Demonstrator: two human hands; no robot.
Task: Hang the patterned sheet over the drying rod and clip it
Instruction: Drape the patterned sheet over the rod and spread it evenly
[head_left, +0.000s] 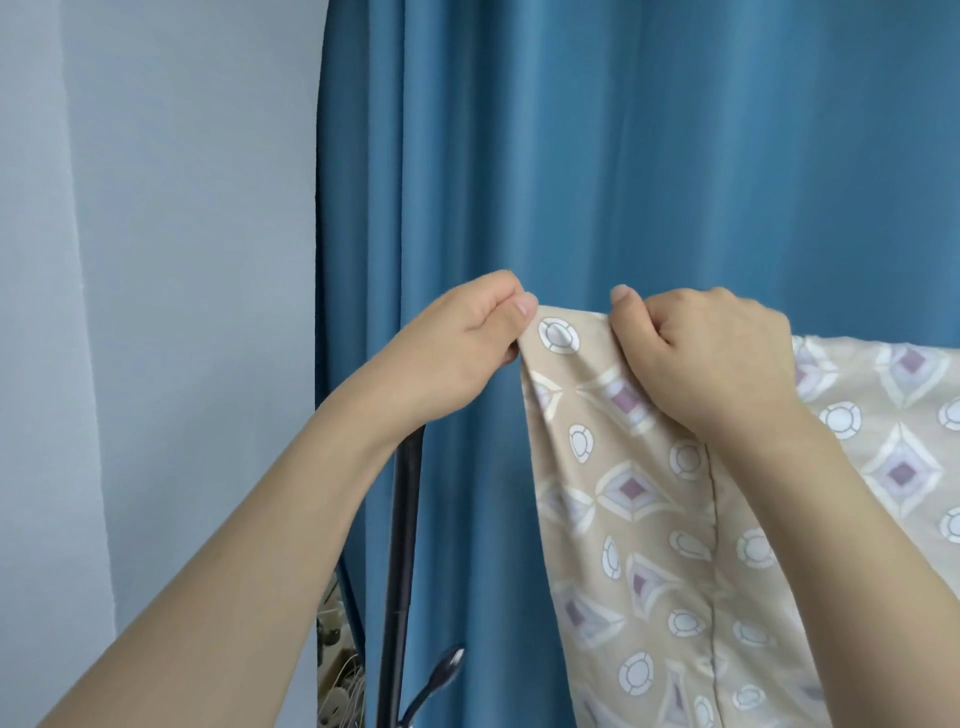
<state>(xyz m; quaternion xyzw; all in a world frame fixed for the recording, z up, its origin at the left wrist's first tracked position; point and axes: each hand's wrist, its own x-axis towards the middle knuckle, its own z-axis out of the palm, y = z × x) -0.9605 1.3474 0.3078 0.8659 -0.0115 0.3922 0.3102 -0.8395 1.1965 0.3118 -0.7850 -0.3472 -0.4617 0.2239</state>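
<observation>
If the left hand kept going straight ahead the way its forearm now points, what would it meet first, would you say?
Probably the blue pleated curtain behind it. The left hand, pinching the corner of the beige patterned sheet, points up and forward, and nothing shows between them, though depth is hard to judge from one view.

A blue curtain is hung in long vertical folds across most of the view, from the middle to the right edge. To its left, a pale grey-blue wall is seen, evenly and softly lit. A dark metal pole is stood upright in front of the curtain's left edge, with a curved hook branching off near the bottom. Low down behind the pole, some clutter is glimpsed, possibly wire hangers and boxes.
</observation>
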